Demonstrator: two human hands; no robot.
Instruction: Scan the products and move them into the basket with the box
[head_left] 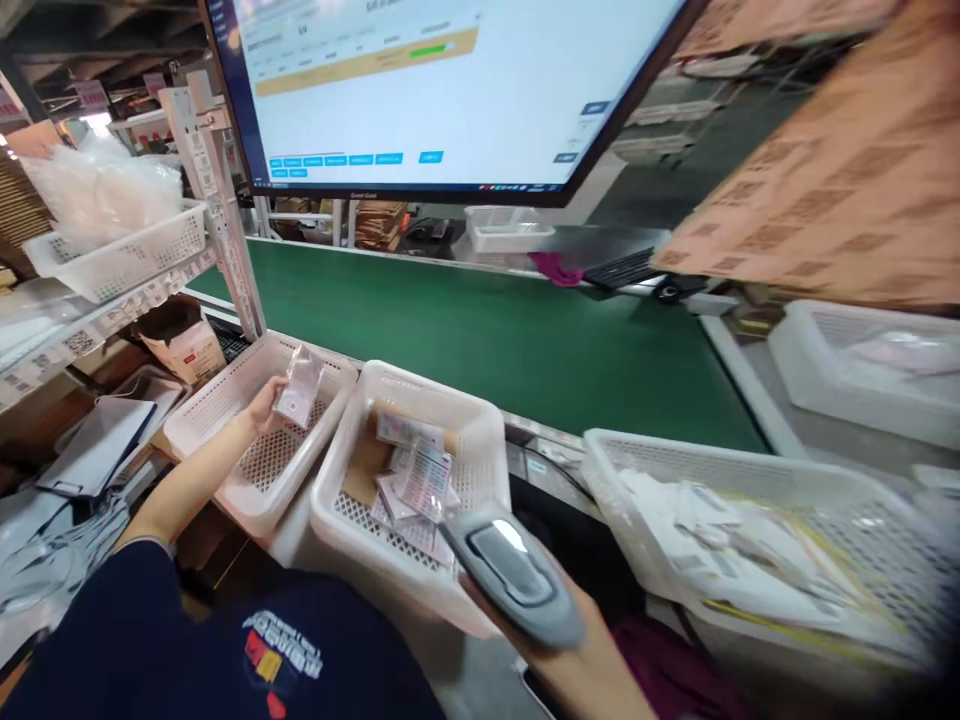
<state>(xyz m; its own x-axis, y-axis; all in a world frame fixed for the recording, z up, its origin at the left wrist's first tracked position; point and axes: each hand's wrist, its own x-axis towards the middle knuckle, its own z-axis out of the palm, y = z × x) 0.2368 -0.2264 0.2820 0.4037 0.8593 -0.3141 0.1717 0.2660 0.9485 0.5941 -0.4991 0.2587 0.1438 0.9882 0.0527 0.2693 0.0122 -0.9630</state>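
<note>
My left hand point(266, 405) grips a small clear plastic packet point(301, 388) with a pale label, held above the left white basket point(217, 400). My right hand point(581, 640) is wrapped around a grey handheld barcode scanner point(517, 575), its head pointing toward the middle white basket point(457, 400). Several flat clear packets point(426, 480) with printed labels lie in that middle basket, over a piece of brown cardboard point(364, 460). The scanner covers part of the basket's near right corner. Most of the fingers of my right hand are hidden beneath the scanner.
Behind the baskets runs a green conveyor belt point(480, 330). A large monitor point(420, 100) hangs above it. To the right, another white basket point(675, 450) holds white plastic bags point(720, 540). At left stands a shelf with labels point(112, 320); a keyboard point(622, 268) sits beyond the belt.
</note>
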